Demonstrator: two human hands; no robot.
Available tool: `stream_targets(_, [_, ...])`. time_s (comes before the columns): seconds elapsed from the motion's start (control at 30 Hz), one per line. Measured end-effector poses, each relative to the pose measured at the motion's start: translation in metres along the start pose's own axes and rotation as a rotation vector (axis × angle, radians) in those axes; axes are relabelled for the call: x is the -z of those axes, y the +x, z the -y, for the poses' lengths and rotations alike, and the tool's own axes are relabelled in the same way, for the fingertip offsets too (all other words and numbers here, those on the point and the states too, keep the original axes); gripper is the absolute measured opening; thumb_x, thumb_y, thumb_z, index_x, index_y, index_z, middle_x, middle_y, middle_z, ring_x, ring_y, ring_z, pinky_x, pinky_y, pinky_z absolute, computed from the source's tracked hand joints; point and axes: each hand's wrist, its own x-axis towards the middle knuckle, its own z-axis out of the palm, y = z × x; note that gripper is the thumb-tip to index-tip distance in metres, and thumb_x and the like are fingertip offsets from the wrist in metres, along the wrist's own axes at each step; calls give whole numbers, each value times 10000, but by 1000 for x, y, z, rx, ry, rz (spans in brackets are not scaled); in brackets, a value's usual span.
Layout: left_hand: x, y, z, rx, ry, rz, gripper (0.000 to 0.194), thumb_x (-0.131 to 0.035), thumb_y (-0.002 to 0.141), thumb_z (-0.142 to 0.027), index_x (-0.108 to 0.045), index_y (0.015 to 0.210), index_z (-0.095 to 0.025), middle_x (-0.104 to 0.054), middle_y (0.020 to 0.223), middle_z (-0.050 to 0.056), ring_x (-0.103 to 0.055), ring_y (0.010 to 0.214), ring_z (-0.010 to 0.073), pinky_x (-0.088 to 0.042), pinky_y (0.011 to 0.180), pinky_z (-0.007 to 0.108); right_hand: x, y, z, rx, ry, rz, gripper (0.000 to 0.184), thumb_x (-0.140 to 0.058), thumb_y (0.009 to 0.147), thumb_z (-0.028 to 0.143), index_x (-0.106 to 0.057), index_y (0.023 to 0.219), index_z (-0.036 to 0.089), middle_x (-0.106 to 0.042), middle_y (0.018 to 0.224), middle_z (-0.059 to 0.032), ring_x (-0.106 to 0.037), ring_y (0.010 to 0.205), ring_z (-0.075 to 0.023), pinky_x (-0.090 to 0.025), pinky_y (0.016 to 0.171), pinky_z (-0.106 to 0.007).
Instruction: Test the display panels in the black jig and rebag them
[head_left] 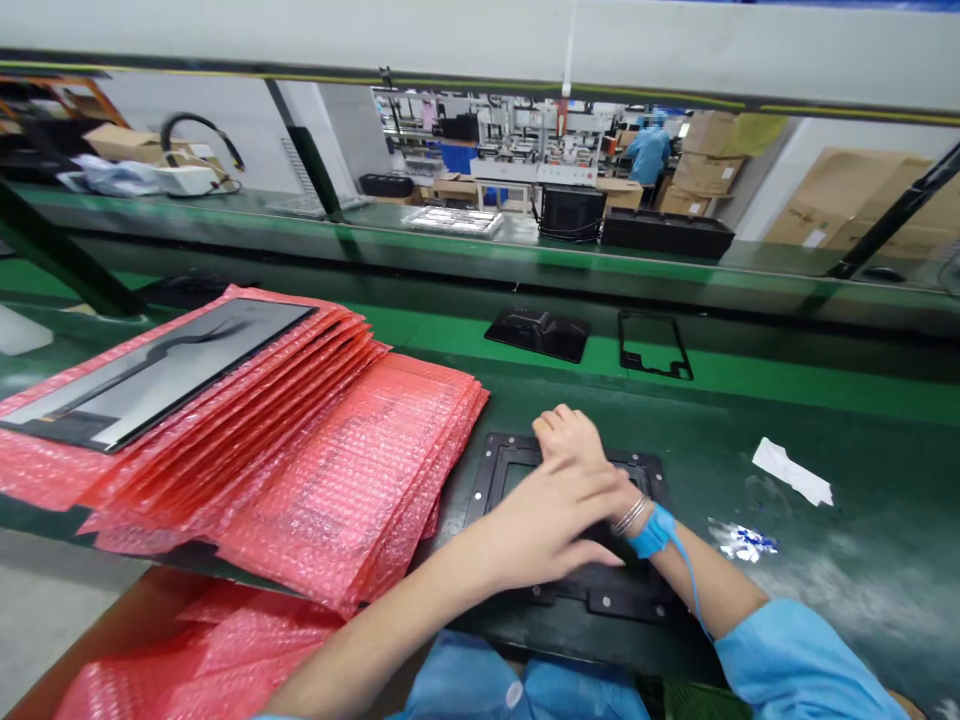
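Note:
A black rectangular frame point(491, 480) with a window lies flat on the green bench in front of me. My right hand point(571, 436) rests on the frame's far part, knuckles up, and its fingers bend away out of sight. A bracelet and a blue wrist strap point(651, 532) with a cord sit on that wrist. My left hand point(551, 522) reaches across from the left, with its fingers stretched out flat over my right wrist and the frame's middle. It holds nothing.
A fanned stack of pink bubble-wrap bags point(330, 460) lies to the left, with a dark panel point(161, 370) on top. More bags fill a box point(187, 650) below. On the belt beyond lie a black cover point(538, 333) and a thin frame point(652, 345). White scraps point(793, 470) lie to the right.

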Motion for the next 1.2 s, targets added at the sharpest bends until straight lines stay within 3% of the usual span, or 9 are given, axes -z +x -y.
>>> stream_targets(0.2, [51, -129, 47, 590, 289, -618, 425, -530, 960, -428, -561, 1370, -324, -618, 1409, 60, -584, 1285, 307, -442, 1106, 521, 6, 25, -107, -538, 64, -222, 206, -623, 1050, 274, -601, 1210, 146, -571, 1124, -90, -572, 1031, -262, -522, 897, -424])
stream_targets(0.33, [53, -191, 96, 974, 430, -673, 520, -468, 907, -601, -637, 1208, -213, -667, 1264, 153, -608, 1184, 404, -449, 1052, 607, 5, 40, -164, -843, 87, -287, 265, -628, 1055, 311, -581, 1252, 139, -565, 1162, -102, -588, 1015, -264, -548, 874, -429])
stream_targets(0.47, [44, -204, 116, 1057, 497, -629, 560, -377, 933, -597, -622, 1217, -180, -633, 1254, 173, -574, 1179, 396, -451, 1029, 588, -4, 61, -179, -929, 50, -246, 310, -641, 1054, 350, -582, 1271, 137, -567, 1188, -114, -574, 1086, -289, -539, 920, -466])
stream_targets(0.7, [39, -197, 104, 1117, 604, -649, 558, -367, 936, -582, -697, 1165, -194, -631, 1118, 164, -567, 1028, 381, -485, 910, 567, -27, 110, -156, -853, -27, -47, 318, -692, 1024, 373, -619, 1201, 119, -569, 1207, -123, -552, 1134, -305, -484, 998, -512])
stream_targets(0.83, [37, -198, 103, 1140, 607, -636, 541, -382, 926, -559, -719, 1147, -199, -654, 1088, 168, -565, 986, 377, -495, 850, 550, -15, 113, -163, -871, 33, 9, 267, -704, 1009, 285, -617, 1202, 123, -580, 1182, -112, -582, 1075, -285, -516, 956, -484])
stream_targets(1.0, [36, -194, 102, 1201, 553, -691, 482, -452, 919, -528, -688, 1201, -216, -630, 1218, 158, -542, 1135, 382, -457, 956, 552, 32, 69, -176, -781, 224, -12, 401, -692, 908, 187, -581, 1283, 98, -652, 1038, -132, -630, 1002, -288, -518, 888, -396])
stream_targets(1.1, [37, -189, 100, 1213, 331, -842, 363, -562, 904, -484, -700, 1134, -240, -635, 1199, 115, -545, 1172, 351, -415, 1047, 545, 47, -2, -165, -624, 345, -28, 546, -637, 823, 234, -538, 1356, 172, -687, 1029, -83, -645, 1028, -252, -515, 830, -317])
stream_targets(1.17, [34, -188, 99, 1220, 142, -1018, 324, -635, 900, -437, -683, 1138, -223, -629, 1224, 99, -563, 1176, 315, -435, 1051, 538, 39, -65, -154, -513, 342, -69, 625, -656, 723, 329, -564, 1337, 258, -682, 1091, -56, -621, 1101, -276, -522, 827, -346])
stream_targets(1.2, [32, -189, 99, 1228, 73, -1093, 335, -647, 910, -415, -661, 1170, -205, -622, 1247, 99, -578, 1168, 293, -463, 1030, 527, 31, -97, -149, -340, 300, -142, 609, -625, 741, 430, -573, 1332, 292, -678, 1108, -51, -637, 1068, -293, -544, 762, -365])
